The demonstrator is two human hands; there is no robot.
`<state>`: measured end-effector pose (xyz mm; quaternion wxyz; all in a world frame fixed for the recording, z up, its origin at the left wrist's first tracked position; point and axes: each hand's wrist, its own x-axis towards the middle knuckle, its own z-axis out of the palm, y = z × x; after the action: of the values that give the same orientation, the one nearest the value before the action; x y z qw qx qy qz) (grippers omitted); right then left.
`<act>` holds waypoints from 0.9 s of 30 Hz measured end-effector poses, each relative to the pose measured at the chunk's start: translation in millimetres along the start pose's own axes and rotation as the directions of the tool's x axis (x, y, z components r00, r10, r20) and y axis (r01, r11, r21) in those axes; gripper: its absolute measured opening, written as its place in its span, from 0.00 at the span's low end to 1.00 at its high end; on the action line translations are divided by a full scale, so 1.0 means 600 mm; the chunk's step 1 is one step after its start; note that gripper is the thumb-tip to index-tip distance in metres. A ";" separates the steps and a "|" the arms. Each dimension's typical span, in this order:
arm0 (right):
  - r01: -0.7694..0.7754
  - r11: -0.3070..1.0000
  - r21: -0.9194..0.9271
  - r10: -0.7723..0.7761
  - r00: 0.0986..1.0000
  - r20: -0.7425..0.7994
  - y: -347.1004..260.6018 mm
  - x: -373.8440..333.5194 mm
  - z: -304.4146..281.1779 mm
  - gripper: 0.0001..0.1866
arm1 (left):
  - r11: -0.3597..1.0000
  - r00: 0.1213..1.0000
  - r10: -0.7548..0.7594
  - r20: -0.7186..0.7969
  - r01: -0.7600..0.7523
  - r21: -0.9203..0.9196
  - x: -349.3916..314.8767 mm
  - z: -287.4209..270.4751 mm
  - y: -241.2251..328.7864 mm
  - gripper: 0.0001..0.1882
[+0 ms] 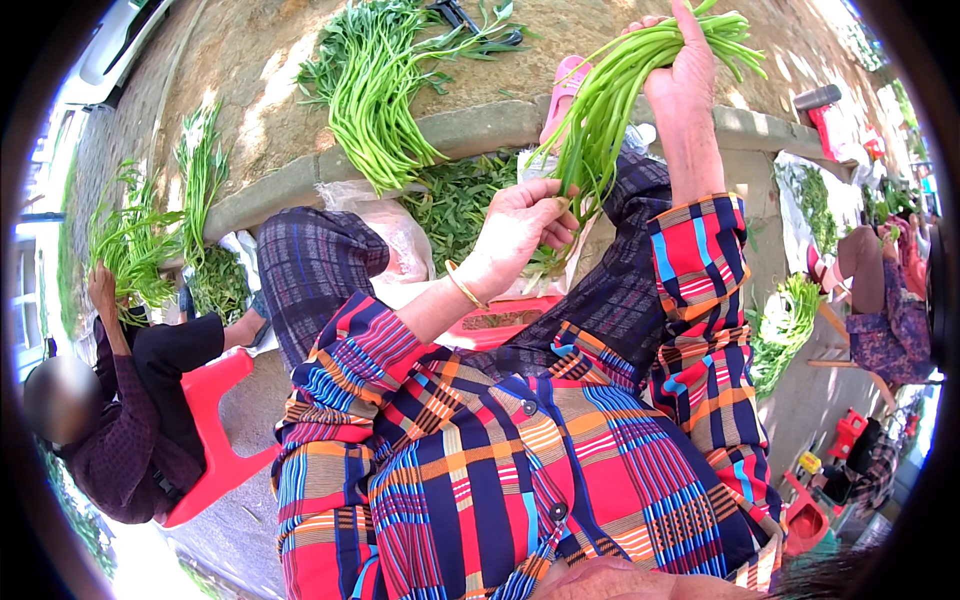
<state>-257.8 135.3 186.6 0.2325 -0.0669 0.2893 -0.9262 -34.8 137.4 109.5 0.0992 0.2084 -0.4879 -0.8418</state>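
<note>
My right hand (685, 75), raised at the upper right, is closed around a bunch of long-stemmed leafy greens (610, 100). The stems stick out past the fist, and the leafy ends hang down toward my lap. My left hand (525, 228), with a gold bangle at the wrist, is closed at the lower end of the bunch, its fingertips pinching the leaves. Below and beside it, a pale plastic bag (405, 245) lies between my knees, with many loose leaves (465, 205) in it.
A pile of the same greens (375, 100) lies over the stone kerb (490, 125) ahead. A red plastic stool (500, 322) stands between my legs. At left a person on a red chair (215, 430) holds more greens (130, 250). Another person (885, 310) sits at right near a pile (785, 330).
</note>
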 end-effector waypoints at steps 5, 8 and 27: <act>-0.029 1.000 0.004 0.029 0.999 0.015 0.003 0.002 -0.004 0.10 | 0.995 1.000 0.017 -0.016 -0.015 0.100 0.000 -0.005 0.009 0.14; -0.035 0.999 0.007 0.034 0.999 0.008 0.002 0.004 -0.005 0.10 | 0.988 1.000 0.006 -0.023 -0.003 0.152 -0.001 -0.001 0.021 0.14; -0.033 0.999 0.018 0.033 0.999 0.035 0.008 0.000 -0.001 0.08 | 0.915 0.989 0.118 -0.085 -0.075 0.397 0.016 -0.019 0.019 0.11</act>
<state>-256.2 131.9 183.2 0.2534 -0.0762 0.2778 -0.9235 -38.8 118.8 112.0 0.1231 0.2447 -0.6506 -0.7083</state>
